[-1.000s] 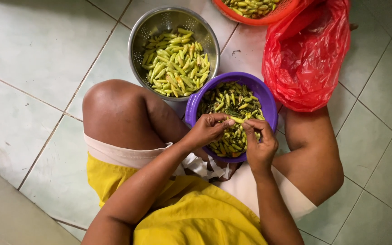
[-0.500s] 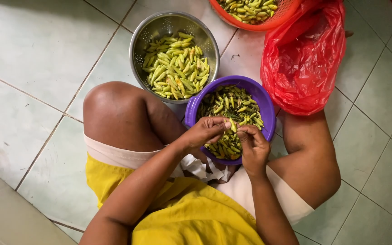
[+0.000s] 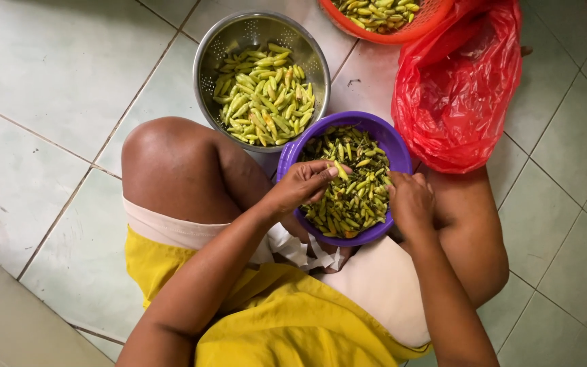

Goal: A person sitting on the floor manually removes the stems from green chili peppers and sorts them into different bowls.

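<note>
Now chilli (image 3: 342,171) between left hand (image 3: 301,186) fingertips.

A steel colander (image 3: 206,61) of green chillies sits near a red plastic bag (image 3: 456,102) and an orange basket (image 3: 402,32) on the tiled floor (image 3: 49,75).

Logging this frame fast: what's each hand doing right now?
Left hand: fingers pinched shut on a green chili.
Right hand: curled at the purple bowl; grip cannot be told.

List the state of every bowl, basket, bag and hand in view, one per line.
Purple plastic bowl: upright, nearly full of green chillies.
Steel colander: upright, partly filled with chillies.
Orange basket: holds chillies, cut off by frame.
Red plastic bag: crumpled.
Left hand: pinching one chilli.
Right hand: on bowl's rim.
</note>
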